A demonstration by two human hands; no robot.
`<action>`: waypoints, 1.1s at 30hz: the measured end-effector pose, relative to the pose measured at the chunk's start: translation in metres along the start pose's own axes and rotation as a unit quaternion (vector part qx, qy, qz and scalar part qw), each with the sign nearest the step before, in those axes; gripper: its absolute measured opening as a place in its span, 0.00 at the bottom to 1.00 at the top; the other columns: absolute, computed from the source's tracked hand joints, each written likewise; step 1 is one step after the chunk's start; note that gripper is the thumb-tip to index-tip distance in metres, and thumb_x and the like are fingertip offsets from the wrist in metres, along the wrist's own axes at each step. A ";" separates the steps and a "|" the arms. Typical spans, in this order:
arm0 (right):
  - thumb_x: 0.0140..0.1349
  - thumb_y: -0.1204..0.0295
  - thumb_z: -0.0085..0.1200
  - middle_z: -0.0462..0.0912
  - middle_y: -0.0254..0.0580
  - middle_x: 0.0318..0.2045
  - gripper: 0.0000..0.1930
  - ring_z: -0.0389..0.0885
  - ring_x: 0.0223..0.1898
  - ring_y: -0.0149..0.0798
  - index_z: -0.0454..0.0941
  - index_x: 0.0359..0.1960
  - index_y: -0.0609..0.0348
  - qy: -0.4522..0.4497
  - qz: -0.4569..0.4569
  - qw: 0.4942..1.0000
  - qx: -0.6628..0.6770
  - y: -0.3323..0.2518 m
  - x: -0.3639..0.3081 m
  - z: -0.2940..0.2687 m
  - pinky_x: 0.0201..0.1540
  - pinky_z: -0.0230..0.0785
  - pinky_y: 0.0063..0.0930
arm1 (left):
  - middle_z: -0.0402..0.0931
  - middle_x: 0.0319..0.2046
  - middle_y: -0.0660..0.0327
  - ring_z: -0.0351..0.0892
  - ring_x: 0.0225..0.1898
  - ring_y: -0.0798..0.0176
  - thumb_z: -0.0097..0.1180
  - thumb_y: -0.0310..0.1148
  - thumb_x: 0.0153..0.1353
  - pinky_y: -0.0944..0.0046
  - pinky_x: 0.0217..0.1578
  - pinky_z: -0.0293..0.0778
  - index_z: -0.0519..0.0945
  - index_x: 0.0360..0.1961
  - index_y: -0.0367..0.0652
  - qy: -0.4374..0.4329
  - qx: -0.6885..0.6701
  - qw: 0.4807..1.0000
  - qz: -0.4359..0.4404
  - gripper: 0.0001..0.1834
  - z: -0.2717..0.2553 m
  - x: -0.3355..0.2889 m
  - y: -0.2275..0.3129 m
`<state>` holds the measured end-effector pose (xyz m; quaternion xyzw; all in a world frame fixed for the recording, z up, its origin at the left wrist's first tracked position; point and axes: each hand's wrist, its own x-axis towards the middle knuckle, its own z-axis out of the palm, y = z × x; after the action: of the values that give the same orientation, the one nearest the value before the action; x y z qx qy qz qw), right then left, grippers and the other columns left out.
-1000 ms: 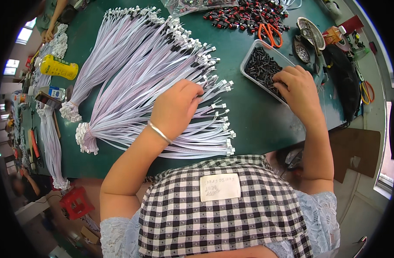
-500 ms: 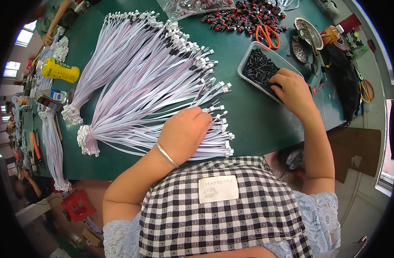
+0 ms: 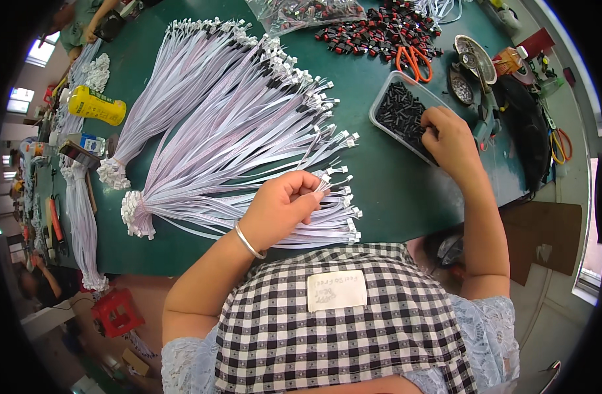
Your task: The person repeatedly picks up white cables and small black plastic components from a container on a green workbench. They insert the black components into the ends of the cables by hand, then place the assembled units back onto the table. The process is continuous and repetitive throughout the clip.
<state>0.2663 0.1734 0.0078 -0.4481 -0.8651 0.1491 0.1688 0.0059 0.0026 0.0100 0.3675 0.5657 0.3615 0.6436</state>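
Between thumb and forefinger, my left hand (image 3: 284, 205) pinches a thin white cable near its connector end. It rests over a large fanned bundle of white flat cables (image 3: 215, 141), tied together at the left and tipped with small white connectors. Some cables farther up the fan carry black pieces near their tips. My right hand (image 3: 449, 139) is at the right side of a clear plastic tub (image 3: 378, 98) full of short black tubes (image 3: 401, 108). Its fingers are curled together over the tubes, and whatever they hold is hidden.
Beyond the tub lie orange-handled scissors (image 3: 414, 62) and a pile of red and black parts (image 3: 380, 29). Metal dishes (image 3: 475, 56) stand at the right. A second cable bundle (image 3: 176, 85) and a yellow bottle (image 3: 97, 106) are at the left. Another person's hand (image 3: 91, 31) shows far left.
My left hand has turned, so its thumb and forefinger now show, pinching a cable. My right hand stays at the tub with its fingers curled more. The whole view has shifted slightly.
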 end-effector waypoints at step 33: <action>0.55 0.81 0.57 0.79 0.36 0.32 0.04 0.78 0.34 0.25 0.79 0.33 0.65 -0.069 0.102 0.821 0.558 -0.103 -0.052 0.062 0.37 0.71 0.18 | 0.76 0.30 0.65 0.75 0.28 0.75 0.56 0.29 0.61 0.76 0.30 0.69 0.78 0.39 0.38 0.003 -0.070 0.996 0.054 0.08 0.001 0.002 -0.014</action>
<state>0.1939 0.0668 -0.0137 -0.3520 -0.5928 0.6532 0.3131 0.0074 -0.0026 -0.0033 0.3504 0.5203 0.4354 0.6457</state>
